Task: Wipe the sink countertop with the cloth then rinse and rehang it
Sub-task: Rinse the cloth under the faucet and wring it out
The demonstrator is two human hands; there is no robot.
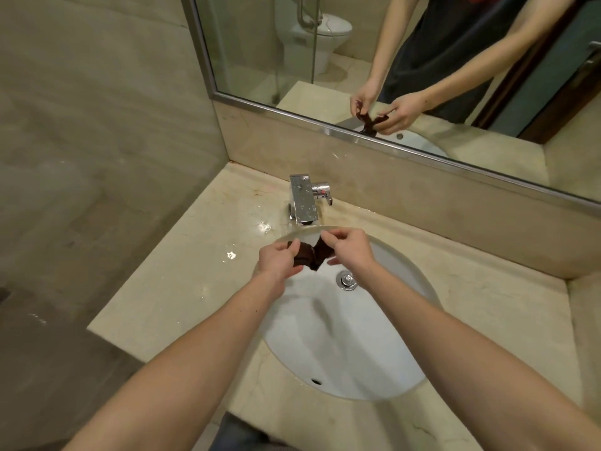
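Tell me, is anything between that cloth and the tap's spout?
Nothing visible. Both hands, left and right, hold the cloth over the basin, just in front of the tap. Only open air lies between them.

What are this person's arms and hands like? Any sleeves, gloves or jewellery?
Both forearms are bare up to the frame's edge, with no sleeves showing. The left hand and right hand wear no gloves, and no rings, watch or bracelets are visible.

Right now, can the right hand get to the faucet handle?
Probably yes: the handle sits just beyond the right hand with nothing between, but that hand pinches the cloth and must release it.
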